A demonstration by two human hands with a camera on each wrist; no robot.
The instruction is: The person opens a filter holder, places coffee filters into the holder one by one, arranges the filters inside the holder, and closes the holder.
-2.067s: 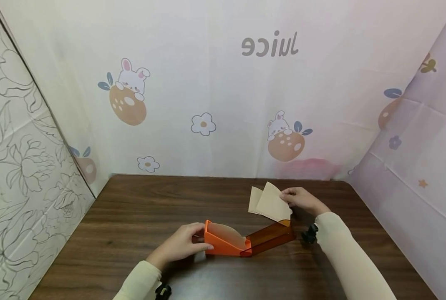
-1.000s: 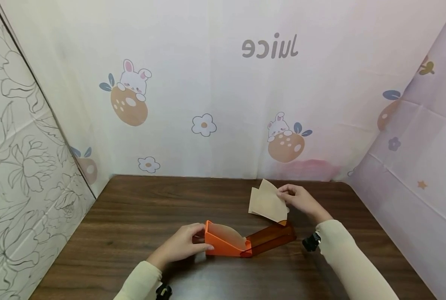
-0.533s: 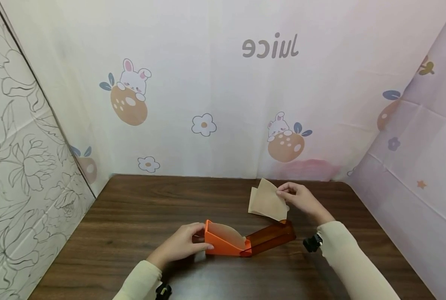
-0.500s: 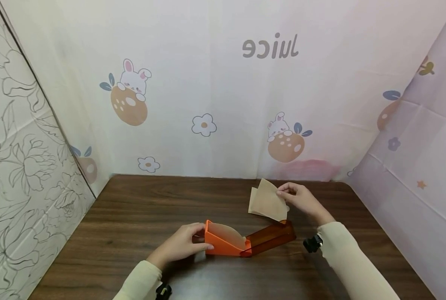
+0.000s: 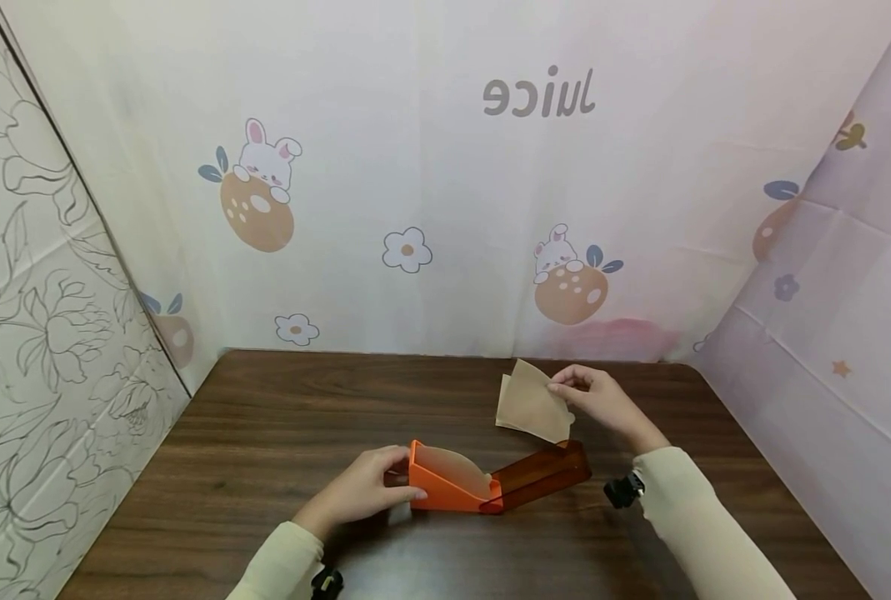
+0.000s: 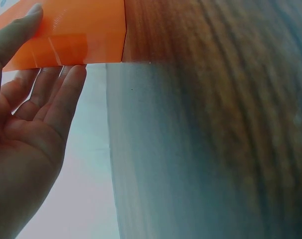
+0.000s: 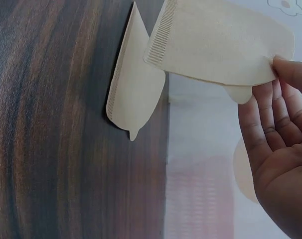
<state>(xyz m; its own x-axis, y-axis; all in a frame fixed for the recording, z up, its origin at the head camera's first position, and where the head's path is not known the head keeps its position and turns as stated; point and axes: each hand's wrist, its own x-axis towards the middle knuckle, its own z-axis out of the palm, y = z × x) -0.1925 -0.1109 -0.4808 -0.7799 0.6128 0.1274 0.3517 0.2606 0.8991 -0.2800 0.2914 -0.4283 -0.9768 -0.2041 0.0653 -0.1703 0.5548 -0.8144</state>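
My left hand (image 5: pixel 366 485) grips the back end of an orange filter holder (image 5: pixel 445 492), thumb along its near side in the left wrist view. Inside the holder stand tan paper coffee filters (image 5: pixel 456 468). Its see-through brown lid (image 5: pixel 538 479) is swung out to the right. Between thumb and fingers, my right hand (image 5: pixel 603 402) pinches the edge of a coffee filter (image 7: pixel 216 42) with a crimped seam and a small tab. Beneath and left of it, another coffee filter (image 7: pixel 136 84) lies on the table; the head view shows only its left part.
The dark wood table (image 5: pixel 302 400) ends at a patterned cloth backdrop (image 5: pixel 415 167) just beyond the filters. Printed cloth also hangs at the left and right sides. Each wrist wears a small black camera (image 5: pixel 623 489).
My right hand has shifted a little left, bringing the pinched coffee filter further over the one on the table. The left hand and the holder have stayed in place.
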